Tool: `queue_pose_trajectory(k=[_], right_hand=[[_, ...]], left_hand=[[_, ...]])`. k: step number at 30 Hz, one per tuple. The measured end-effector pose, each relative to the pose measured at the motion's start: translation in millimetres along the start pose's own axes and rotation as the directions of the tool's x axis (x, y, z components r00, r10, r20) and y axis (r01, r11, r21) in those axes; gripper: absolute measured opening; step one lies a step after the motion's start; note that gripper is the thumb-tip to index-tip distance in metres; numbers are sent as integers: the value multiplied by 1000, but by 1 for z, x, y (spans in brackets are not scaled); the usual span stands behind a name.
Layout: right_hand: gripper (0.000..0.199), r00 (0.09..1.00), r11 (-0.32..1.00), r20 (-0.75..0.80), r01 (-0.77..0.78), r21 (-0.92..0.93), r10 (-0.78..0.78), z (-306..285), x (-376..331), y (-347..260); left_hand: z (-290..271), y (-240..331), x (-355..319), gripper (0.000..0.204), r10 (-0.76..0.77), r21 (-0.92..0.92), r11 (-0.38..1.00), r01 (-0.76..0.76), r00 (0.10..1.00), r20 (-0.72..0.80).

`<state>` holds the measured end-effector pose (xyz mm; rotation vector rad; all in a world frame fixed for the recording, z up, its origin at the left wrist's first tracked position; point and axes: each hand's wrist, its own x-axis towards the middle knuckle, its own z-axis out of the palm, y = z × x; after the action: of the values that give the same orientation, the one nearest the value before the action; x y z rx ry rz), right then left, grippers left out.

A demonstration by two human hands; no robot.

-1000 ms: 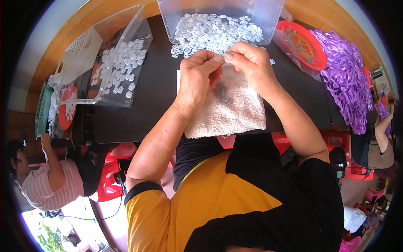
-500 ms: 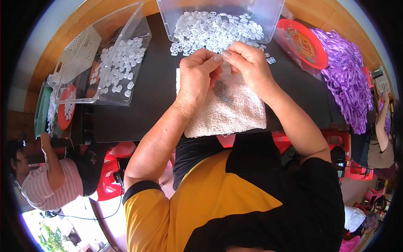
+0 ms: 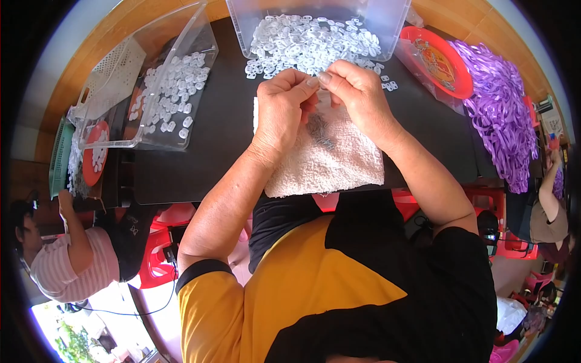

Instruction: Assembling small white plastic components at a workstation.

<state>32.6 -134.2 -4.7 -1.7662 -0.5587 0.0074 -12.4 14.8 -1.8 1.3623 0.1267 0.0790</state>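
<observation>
Above a pale pink towel, my left hand and my right hand meet with thumbs and forefingers pinched together. Whatever sits between their fingertips is too small and covered to name. A little pile of thin grey metal pieces lies on the towel below the hands. Just beyond the fingers, many small white plastic pieces with holes are heaped in and in front of a clear plastic bin.
To the left, a tilted clear bin holds more white pieces. A red plate with small metal pieces and a heap of purple ribbons lie right. People sit at both sides, one in a striped shirt.
Both hands keep almost the same place and pinch, with only a slight shift of the fingertips. The person at the right has moved an arm a little.
</observation>
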Motion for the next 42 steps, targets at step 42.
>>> queue_pose_trajectory(k=[42], right_hand=[[22,996,995,46,-75,60,73,-6,3,-1]], left_hand=[[-1,4,0,17,-15,10,1000,15,1000,-10]])
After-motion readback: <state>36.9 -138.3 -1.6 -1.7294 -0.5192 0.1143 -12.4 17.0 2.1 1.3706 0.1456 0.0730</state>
